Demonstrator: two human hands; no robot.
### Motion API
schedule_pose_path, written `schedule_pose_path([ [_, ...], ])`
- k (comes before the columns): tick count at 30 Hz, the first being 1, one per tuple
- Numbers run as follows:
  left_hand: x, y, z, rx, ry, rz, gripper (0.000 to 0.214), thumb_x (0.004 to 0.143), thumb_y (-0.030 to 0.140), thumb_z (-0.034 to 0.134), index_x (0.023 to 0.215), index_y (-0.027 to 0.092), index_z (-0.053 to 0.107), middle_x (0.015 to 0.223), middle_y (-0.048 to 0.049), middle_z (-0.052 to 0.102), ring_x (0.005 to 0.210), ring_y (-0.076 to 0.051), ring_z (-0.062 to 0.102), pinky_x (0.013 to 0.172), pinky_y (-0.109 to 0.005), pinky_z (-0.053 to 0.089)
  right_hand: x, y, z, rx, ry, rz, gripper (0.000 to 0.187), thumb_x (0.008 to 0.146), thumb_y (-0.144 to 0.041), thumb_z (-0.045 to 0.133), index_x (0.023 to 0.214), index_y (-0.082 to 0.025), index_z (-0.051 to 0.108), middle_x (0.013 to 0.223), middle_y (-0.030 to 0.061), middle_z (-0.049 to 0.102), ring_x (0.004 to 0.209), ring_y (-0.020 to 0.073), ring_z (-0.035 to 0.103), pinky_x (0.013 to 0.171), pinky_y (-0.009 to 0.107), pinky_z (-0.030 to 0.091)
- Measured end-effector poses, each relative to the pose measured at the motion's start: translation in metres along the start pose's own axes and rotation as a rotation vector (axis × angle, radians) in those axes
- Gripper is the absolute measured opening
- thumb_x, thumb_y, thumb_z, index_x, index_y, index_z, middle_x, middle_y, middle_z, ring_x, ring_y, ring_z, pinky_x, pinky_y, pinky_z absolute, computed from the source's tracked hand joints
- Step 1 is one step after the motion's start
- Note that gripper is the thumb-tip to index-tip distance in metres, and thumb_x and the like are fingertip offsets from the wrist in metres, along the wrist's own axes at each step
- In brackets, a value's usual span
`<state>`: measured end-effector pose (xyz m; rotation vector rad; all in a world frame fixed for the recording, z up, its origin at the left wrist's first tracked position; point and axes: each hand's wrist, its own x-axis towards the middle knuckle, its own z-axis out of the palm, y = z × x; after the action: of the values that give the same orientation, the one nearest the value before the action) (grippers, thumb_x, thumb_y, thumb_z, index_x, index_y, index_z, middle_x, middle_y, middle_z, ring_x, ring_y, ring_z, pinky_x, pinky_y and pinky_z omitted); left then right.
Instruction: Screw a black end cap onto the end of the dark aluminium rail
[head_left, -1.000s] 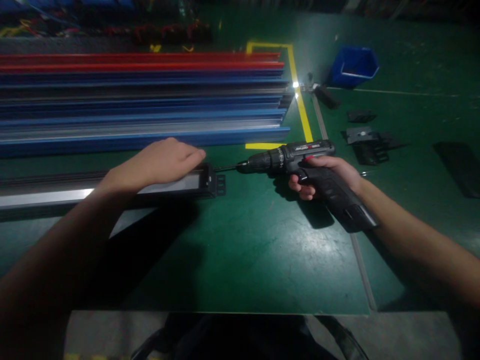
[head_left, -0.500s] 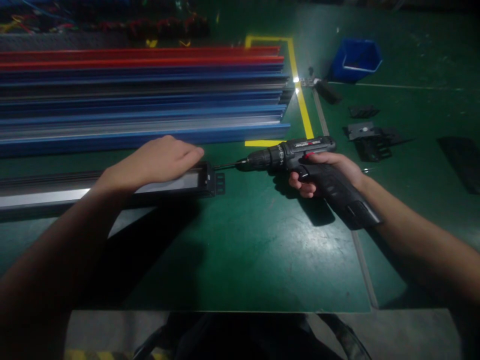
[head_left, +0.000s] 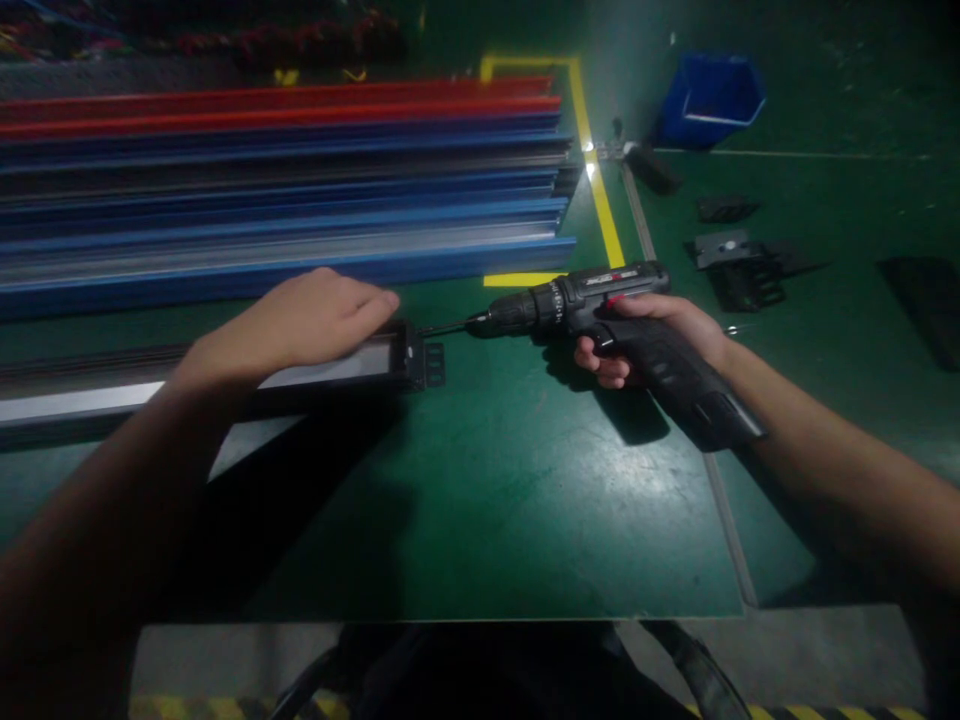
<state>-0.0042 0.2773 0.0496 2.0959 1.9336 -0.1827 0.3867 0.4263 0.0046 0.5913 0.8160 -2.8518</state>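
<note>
My right hand (head_left: 652, 325) is wrapped around the grip of a black cordless drill (head_left: 622, 320), with the forefinger by the trigger. The drill points left, and its long thin bit (head_left: 446, 328) meets the end of a long black metal profile (head_left: 345, 372). A slotted black bracket (head_left: 435, 365) sticks out from that end. My left hand (head_left: 319, 315) grips the profile from above close to the same end, its fingers mostly hidden behind the far side. A pale strip shows inside the profile.
Several blue, dark and red long profiles (head_left: 300, 215) lie side by side at the back left, reaching yellow tape (head_left: 596, 200). A blue bin (head_left: 712, 100) stands at the back right. Black brackets (head_left: 731, 250) lie right of the drill. The green table (head_left: 525, 520) ends near my body.
The whole scene has shifted slightly up and left in view. Both hands, the drill and the profile keep nearly the same positions relative to each other.
</note>
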Motion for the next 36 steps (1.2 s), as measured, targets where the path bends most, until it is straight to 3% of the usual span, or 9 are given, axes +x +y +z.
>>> schedule_pose_path([
  [6,-0.003,0.007,-0.004,0.006,-0.009,-0.01,0.053,0.102,0.045,0.031,0.091,0.022,0.077,0.092,-0.0093,0.076,0.079,-0.024,0.064,0.076,-0.037,0.048,0.0,0.001,0.002,0.025,0.117,-0.004,0.037,0.102,-0.043,0.058,0.118,-0.01,0.058,0.1,0.0121,0.073,0.074,0.0184,0.065,0.074,0.037,0.059],
  [11,-0.006,0.015,-0.011,0.064,-0.05,-0.004,0.056,0.105,0.045,0.026,0.09,0.016,0.071,0.093,-0.009,0.075,0.077,-0.02,0.061,0.07,-0.031,0.041,0.0,0.0,0.003,0.052,0.139,-0.001,0.037,0.104,-0.044,0.054,0.119,-0.01,0.057,0.1,0.0119,0.072,0.072,0.0183,0.065,0.072,0.038,0.059],
  [17,-0.005,0.015,-0.011,0.058,-0.059,-0.006,0.058,0.106,0.045,0.024,0.091,0.017,0.071,0.097,-0.0091,0.076,0.08,-0.021,0.062,0.072,-0.031,0.04,0.001,0.0,-0.003,0.088,-0.025,0.012,0.044,0.097,-0.036,0.066,0.126,-0.008,0.048,0.106,0.0163,0.074,0.082,0.0196,0.07,0.08,0.033,0.06],
  [23,-0.006,0.012,-0.008,0.056,-0.03,-0.004,0.056,0.105,0.047,0.025,0.086,0.017,0.068,0.092,-0.0078,0.073,0.077,-0.02,0.06,0.07,-0.031,0.037,0.001,-0.001,-0.005,0.078,-0.095,0.009,0.043,0.101,-0.038,0.062,0.125,-0.007,0.046,0.109,0.0186,0.073,0.086,0.0196,0.071,0.085,0.033,0.06],
  [36,-0.005,0.014,-0.008,-0.004,-0.041,-0.079,0.063,0.104,0.055,0.024,0.083,0.016,0.07,0.08,-0.0047,0.066,0.07,-0.016,0.052,0.087,-0.036,0.044,-0.001,0.0,0.001,0.039,0.051,-0.036,0.042,0.101,-0.037,0.059,0.129,-0.008,0.048,0.106,0.0154,0.074,0.078,0.0201,0.069,0.076,0.035,0.059],
])
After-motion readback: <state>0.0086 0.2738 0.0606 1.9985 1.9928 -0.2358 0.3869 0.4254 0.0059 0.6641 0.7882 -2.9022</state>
